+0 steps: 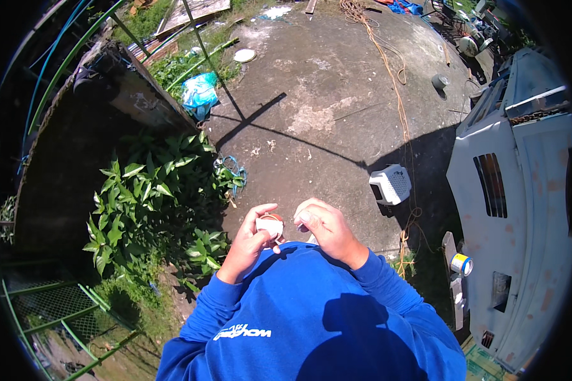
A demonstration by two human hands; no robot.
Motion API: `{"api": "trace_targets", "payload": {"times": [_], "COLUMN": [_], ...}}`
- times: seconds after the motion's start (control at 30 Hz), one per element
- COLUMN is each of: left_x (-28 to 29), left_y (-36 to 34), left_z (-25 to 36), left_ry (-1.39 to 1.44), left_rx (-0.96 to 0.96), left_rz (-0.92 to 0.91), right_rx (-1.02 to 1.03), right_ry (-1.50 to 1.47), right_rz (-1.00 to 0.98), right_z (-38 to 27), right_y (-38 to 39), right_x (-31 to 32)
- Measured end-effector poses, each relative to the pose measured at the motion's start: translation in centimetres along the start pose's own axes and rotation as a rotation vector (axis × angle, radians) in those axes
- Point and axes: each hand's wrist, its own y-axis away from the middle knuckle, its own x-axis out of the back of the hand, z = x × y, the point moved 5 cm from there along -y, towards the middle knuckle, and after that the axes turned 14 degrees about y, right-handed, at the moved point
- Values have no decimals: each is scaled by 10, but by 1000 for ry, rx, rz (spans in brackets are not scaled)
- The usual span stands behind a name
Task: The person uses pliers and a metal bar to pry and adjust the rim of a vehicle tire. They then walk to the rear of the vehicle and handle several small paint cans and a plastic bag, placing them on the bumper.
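Note:
Just ahead of my blue-sleeved chest, my left hand [244, 246] is closed round a small, flat white piece [271, 229] with an orange-red edge. Its exact kind does not show. My right hand [334, 235] is a short gap to the right, with the fingers curled in and the thumb against them. Something small and greyish shows at those fingertips, too small to name. The two hands are apart from each other.
To the right stands a white, patchy vehicle body [489, 254]. A yellow, white and blue can [461, 265] is on a plank beside it. A white plastic crate [391, 184] and an orange rope [397, 95] lie on the concrete. Leafy plants [152, 197] grow left.

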Motion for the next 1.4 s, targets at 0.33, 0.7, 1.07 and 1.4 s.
{"api": "trace_targets", "payload": {"times": [0.33, 0.7, 1.07, 1.4], "left_x": [-4, -9, -29, -15], "left_y": [-1, -6, -7, -17], "left_z": [-2, -23, -21, -25], "left_ry": [-97, -397, -650, -320], "left_rx": [-174, -264, 31, -22], "left_rz": [-3, 205, -141, -23], "right_rx": [-50, -473, -97, -95], "right_ry": [68, -404, 382, 529], "right_rz": [-53, -149, 229, 422], "right_z": [-6, 24, 5, 73], "right_y": [3, 21, -13, -19], "right_x": [-10, -21, 18, 16]}}
